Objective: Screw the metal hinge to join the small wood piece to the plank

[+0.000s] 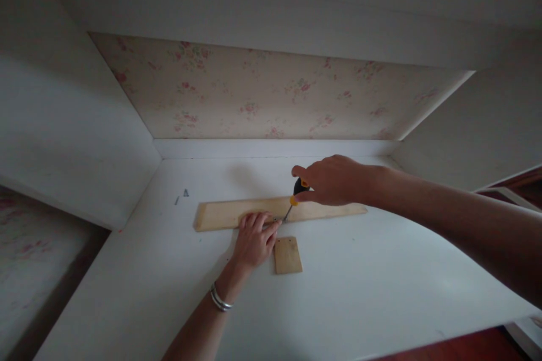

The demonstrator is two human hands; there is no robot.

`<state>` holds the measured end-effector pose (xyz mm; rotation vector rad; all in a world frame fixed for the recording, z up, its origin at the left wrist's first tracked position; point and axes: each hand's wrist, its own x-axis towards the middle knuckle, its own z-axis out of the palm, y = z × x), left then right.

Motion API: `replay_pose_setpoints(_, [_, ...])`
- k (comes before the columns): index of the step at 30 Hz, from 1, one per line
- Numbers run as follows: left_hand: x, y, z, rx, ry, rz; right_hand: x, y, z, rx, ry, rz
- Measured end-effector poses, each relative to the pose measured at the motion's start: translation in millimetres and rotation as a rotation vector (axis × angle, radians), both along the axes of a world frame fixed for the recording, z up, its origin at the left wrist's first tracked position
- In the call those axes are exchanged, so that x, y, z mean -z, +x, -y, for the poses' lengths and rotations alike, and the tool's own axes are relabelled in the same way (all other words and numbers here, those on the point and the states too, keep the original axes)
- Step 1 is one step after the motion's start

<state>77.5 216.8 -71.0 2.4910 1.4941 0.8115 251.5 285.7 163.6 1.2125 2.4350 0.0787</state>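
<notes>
right hand (334,180): fingers gripping black-and-orange screwdriver (295,196) | left hand (254,240): fingers spread, pinning long pale wooden plank (220,214) beneath the fingertips | risk: tip may slip, jabbing left fingers beside it

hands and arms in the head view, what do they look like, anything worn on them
Both forearms are bare, with no sleeves showing and no gloves. The left hand has a set of thin silver bangles around its wrist. The right hand shows no rings, watch or bands that can be made out.
</notes>
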Motion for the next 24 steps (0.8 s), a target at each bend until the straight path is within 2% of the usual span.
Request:
replay_pose_setpoints(3, [-0.5, 0.2, -0.2, 0.003, 0.007, 0.003, 1.4, 0.0, -0.2, -0.004, -0.07, -0.009])
replay_pose_setpoints(7, [0.9, 0.0, -0.9, 0.005, 0.009, -0.003, 2.5, -1.9, -2.1, 0.015, 0.028, 0.061])
replay_pose_setpoints(12, [8.3, -2.1, -4.0, -0.019, 0.04, 0.013, 4.5, 1.0, -5.8, -0.006, -0.063, 0.009])
replay_pose_setpoints(17, [10.0, -2.2, -7.2, -0.01, 0.065, 0.021, 4.0, 0.2, -5.4, 0.024, 0.01, 0.048])
replay_pose_setpoints(24, [10.5, 6.1, -10.0, -0.046, 0.12, 0.036, 5.4, -1.3, -6.6, 0.001, -0.002, 0.02])
